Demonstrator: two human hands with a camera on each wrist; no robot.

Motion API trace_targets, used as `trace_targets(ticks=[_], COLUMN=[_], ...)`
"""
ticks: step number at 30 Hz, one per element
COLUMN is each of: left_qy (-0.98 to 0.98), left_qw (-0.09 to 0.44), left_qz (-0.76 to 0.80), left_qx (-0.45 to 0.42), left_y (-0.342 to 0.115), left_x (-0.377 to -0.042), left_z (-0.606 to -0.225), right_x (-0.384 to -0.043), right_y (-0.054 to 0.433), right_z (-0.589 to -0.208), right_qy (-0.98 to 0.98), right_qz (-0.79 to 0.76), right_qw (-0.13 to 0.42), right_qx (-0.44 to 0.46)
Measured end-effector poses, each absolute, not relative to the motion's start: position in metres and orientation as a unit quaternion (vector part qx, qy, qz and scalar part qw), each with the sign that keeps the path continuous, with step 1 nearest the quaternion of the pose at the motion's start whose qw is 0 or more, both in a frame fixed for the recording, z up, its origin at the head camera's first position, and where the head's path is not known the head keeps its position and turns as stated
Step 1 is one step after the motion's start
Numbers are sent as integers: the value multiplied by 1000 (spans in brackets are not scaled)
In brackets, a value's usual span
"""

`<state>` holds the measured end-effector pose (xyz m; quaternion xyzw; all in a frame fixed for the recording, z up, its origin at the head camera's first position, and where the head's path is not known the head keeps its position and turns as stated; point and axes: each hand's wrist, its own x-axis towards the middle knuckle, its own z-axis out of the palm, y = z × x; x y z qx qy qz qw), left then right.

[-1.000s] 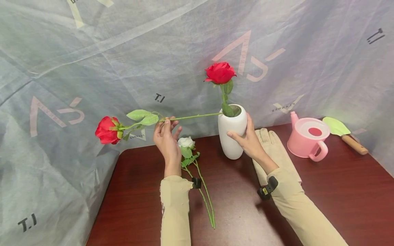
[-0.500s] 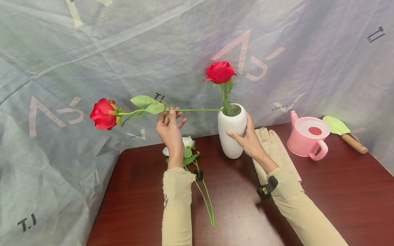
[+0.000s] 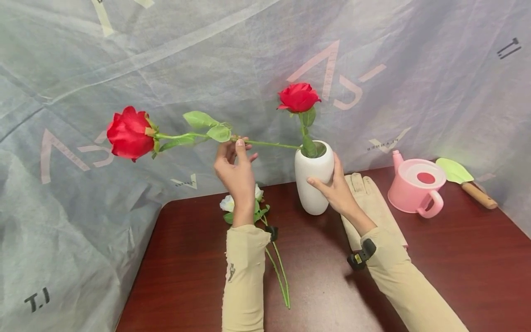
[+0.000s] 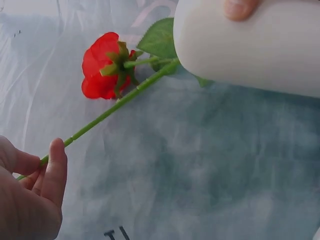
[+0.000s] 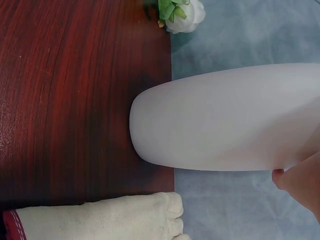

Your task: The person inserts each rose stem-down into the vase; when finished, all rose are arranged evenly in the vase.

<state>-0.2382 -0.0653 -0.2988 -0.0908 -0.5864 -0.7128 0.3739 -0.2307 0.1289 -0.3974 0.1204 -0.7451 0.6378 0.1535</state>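
My left hand [image 3: 237, 168] pinches the green stem of a red rose [image 3: 130, 133] between thumb and fingers, just below its leaves. The flower points left, and the stem's far end meets the rim of a white vase [image 3: 314, 184]. My right hand [image 3: 338, 189] grips the vase around its right side, thumb across the front. Another red rose [image 3: 298, 97] stands upright in the vase, its lower stem hidden inside. In the left wrist view the held stem [image 4: 112, 107] runs up to the vase mouth. The right wrist view has the vase base [image 5: 150, 125] over the table.
White roses [image 3: 227, 203] lie on the dark red table [image 3: 186, 258], partly behind my left wrist. Beige gloves [image 3: 373, 203] lie right of the vase. Farther right are a pink watering can [image 3: 408, 189] and a green trowel [image 3: 456, 171]. A grey cloth backdrop [image 3: 232, 60] rises behind.
My left hand has moved up and slightly right. The held rose's flower has risen and shifted left, so its stem now slopes down toward the vase. My right hand and the vase stay put.
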Motion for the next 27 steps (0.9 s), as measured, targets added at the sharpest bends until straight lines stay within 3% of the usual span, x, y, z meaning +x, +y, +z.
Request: trace_targets(ticks=[6, 17, 27], left_qy=[-606, -624, -683], left_qw=[380, 313, 307], left_qz=[-692, -711, -654], left_qx=[-97, -87, -107], left_y=[-52, -40, -27], left_x=[-245, -233, -256], left_z=[-299, -297, -317], right_x=[-231, -231, -232], right_y=[129, 127, 127], right_z=[-399, -398, -399], right_qy=[-747, -744, -743], right_qz=[636, 638, 638], right_qw=[157, 158, 158], right_qx=[116, 121, 122])
